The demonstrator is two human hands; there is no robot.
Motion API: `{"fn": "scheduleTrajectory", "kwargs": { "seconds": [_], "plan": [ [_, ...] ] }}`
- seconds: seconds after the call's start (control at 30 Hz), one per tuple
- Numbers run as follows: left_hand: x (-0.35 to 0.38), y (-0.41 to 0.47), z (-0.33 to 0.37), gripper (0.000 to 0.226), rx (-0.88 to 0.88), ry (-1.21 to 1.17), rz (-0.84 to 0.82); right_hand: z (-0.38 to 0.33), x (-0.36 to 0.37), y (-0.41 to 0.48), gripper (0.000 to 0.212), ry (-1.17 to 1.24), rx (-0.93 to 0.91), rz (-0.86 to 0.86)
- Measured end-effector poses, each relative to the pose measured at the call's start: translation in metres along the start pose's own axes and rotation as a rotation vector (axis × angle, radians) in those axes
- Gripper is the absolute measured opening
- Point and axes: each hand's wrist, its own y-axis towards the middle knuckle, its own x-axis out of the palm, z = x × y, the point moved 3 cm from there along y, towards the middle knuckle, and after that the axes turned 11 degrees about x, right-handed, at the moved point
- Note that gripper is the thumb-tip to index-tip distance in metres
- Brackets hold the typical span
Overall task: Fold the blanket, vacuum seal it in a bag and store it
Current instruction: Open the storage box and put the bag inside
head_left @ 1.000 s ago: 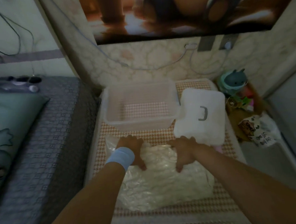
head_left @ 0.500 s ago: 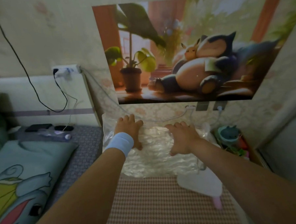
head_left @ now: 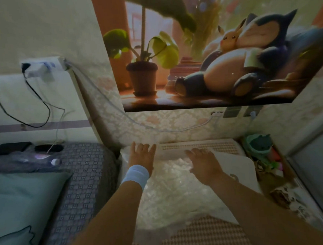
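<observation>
the fingers [head_left: 141,147] of the left hand [head_left: 142,157] are straight and a little spread, lying flat on the far left corner of the vacuum bag [head_left: 172,195]; they curl round nothing. the fingers [head_left: 191,152] of the right hand [head_left: 203,162] are likewise straight and fanned wide, palm down on the bag's far right part, pressing or resting rather than gripping. a pale blue wristband [head_left: 137,175] sits on the left wrist. the bag is crinkled and shiny, with the pale folded blanket [head_left: 167,208] showing through the plastic, and it lies along the checked mattress [head_left: 200,234] between the two forearms. its far end reaches the translucent storage box [head_left: 197,145] by the wall; whether it is inside the box or only against it cannot be told. the white lid [head_left: 241,165] lies just beside the bag on the right. left of the mattress is a bed with a grey patterned cover [head_left: 81,182] and a teal pillow [head_left: 21,204]. above hangs a cartoon poster [head_left: 210,63], with a white cable [head_left: 157,129] strung below it.
</observation>
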Motion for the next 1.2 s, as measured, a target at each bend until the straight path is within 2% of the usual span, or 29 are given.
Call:
{"fn": "scheduleTrajectory", "kwargs": {
  "seconds": [0.13, 0.23, 0.3, 0.4, 0.47, 0.57, 0.67, 0.7, 0.77, 0.83, 0.87, 0.97, 1.03, 1.13, 1.2],
  "plan": [
    [0.058, 0.01, -0.002, 0.076, 0.061, -0.231, -0.183, -0.002, 0.043, 0.007, 0.079, 0.098, 0.075, -0.185],
    [0.104, 0.007, 0.009, 0.09, 0.109, -0.41, -0.422, -0.004, 0.075, 0.0, 0.083, 0.166, 0.046, -0.328],
    [0.124, 0.009, 0.017, 0.111, 0.137, -0.471, -0.559, -0.005, 0.087, 0.001, 0.104, 0.097, 0.044, -0.357],
    [0.136, 0.013, 0.027, 0.134, 0.179, -0.408, -0.656, -0.008, 0.106, 0.009, 0.141, -0.083, -0.021, -0.369],
    [0.143, 0.016, 0.033, 0.142, 0.182, -0.387, -0.675, -0.008, 0.117, 0.015, 0.148, -0.103, -0.046, -0.354],
    [0.154, 0.021, 0.037, 0.146, 0.135, -0.446, -0.599, -0.004, 0.125, 0.022, 0.143, -0.106, -0.054, -0.318],
    [0.152, 0.014, 0.032, 0.14, 0.081, -0.459, -0.47, 0.003, 0.12, 0.022, 0.14, -0.119, -0.079, -0.309],
    [0.152, 0.009, 0.027, 0.137, -0.002, -0.486, -0.431, 0.004, 0.118, 0.022, 0.139, -0.112, -0.079, -0.31],
    [0.152, -0.002, 0.015, 0.131, -0.285, -0.592, -0.365, 0.004, 0.116, 0.023, 0.14, -0.095, -0.075, -0.329],
    [0.154, -0.01, -0.001, 0.132, -0.6, -0.811, -0.302, 0.0, 0.116, 0.023, 0.141, -0.09, -0.069, -0.323],
    [0.154, -0.012, -0.006, 0.129, -0.67, -0.916, -0.29, -0.001, 0.117, 0.021, 0.141, -0.099, -0.073, -0.309],
    [0.147, -0.016, -0.022, 0.094, -0.717, -0.978, -0.214, 0.001, 0.118, 0.01, 0.138, -0.124, -0.108, -0.285],
    [0.145, -0.017, -0.03, 0.08, -0.748, -1.059, -0.117, 0.007, 0.116, 0.004, 0.137, -0.123, -0.108, -0.3],
    [0.124, -0.01, -0.032, 0.063, -0.719, -1.227, 0.115, 0.013, 0.108, 0.006, 0.139, -0.007, -0.031, -0.308],
    [0.103, 0.006, -0.04, 0.057, -0.676, -1.209, 0.278, 0.016, 0.098, 0.011, 0.136, 0.083, 0.0, -0.308]
  ]
}}
